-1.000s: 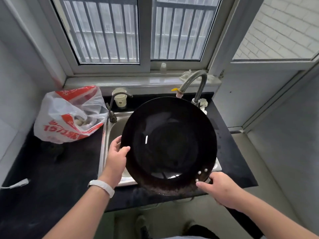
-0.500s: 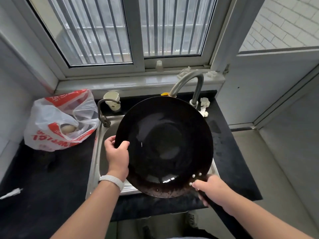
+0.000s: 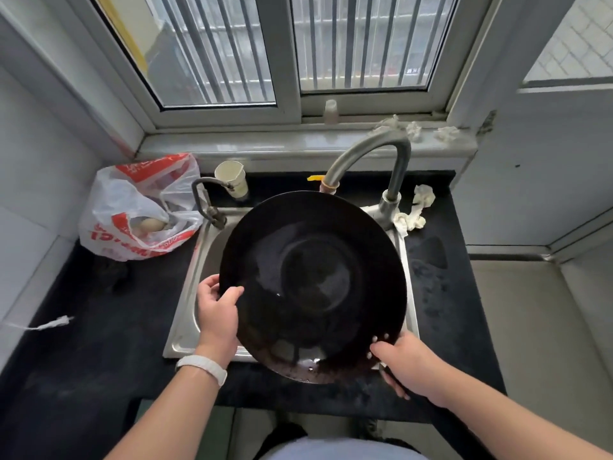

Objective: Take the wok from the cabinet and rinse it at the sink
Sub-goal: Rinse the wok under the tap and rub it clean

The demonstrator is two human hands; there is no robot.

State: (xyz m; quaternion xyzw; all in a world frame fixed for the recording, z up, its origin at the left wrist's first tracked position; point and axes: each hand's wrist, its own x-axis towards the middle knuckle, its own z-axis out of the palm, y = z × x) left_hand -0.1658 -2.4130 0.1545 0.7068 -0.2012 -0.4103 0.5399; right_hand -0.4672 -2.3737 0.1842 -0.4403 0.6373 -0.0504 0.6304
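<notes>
Step in hand: rinsing. The wok (image 3: 311, 287) is held above the sink (image 3: 185, 327). The left hand (image 3: 217, 313) pinches its rim, thumb inside; the right hand (image 3: 404, 363) curls its fingers round the handle (image 3: 391, 381). The tap (image 3: 365, 154) at the sink's far edge shows no water. Next, judged: free one hand and open it.

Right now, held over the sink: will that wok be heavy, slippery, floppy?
Probably rigid: the wok shows no sag. Likely heavy: left hand grips the rim, right hand the handle end. Possibly slippery: wet streaks glisten near its lower edge.
</notes>
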